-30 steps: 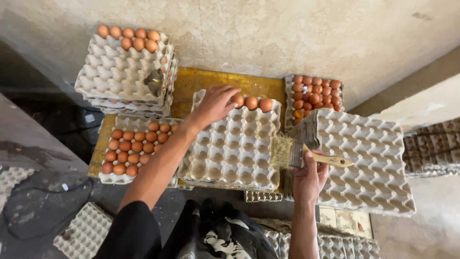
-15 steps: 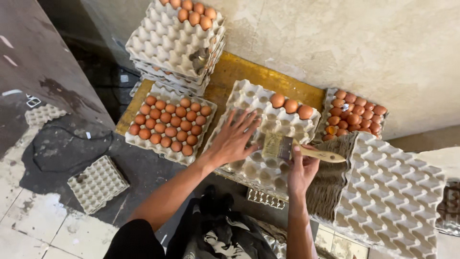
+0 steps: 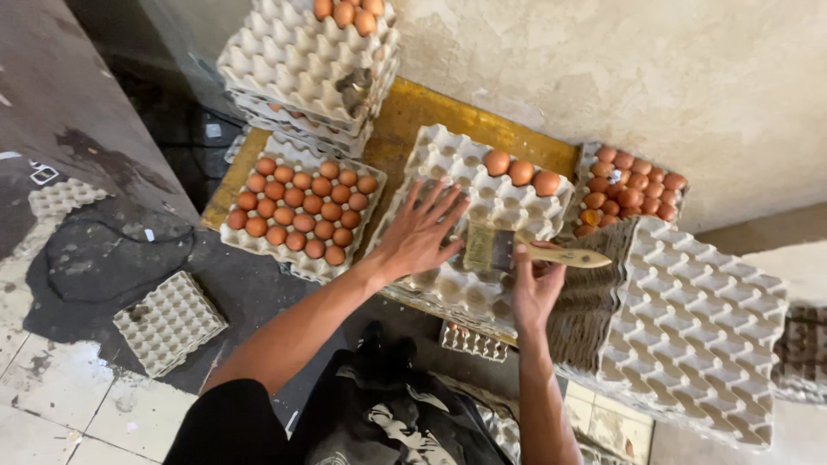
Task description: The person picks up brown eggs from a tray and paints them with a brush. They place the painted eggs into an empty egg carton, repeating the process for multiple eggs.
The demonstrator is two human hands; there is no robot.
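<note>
Your left hand (image 3: 422, 228) lay flat with fingers spread, gripping nothing, pressed on the nearly empty egg tray (image 3: 469, 215) at the centre of the frame. That tray held three brown eggs (image 3: 521, 172) in a row along its far edge; its other cups were bare. Your right hand (image 3: 534, 284) was closed around the wooden handle of a paintbrush (image 3: 525, 251), whose bristles rested on the same tray just right of your left fingertips. Left of centre, a full tray of brown eggs (image 3: 301, 215) sat on the yellow board (image 3: 413, 112). In the upper left, a stack of grey trays (image 3: 301, 73) carried a few eggs (image 3: 349, 13) on its top layer at the frame edge. In the upper right, another tray of eggs (image 3: 633, 189) stood against the wall. A tall stack of empty trays (image 3: 698, 319) filled the lower right, and a single empty tray (image 3: 168, 320) lay on the floor at lower left.
</note>
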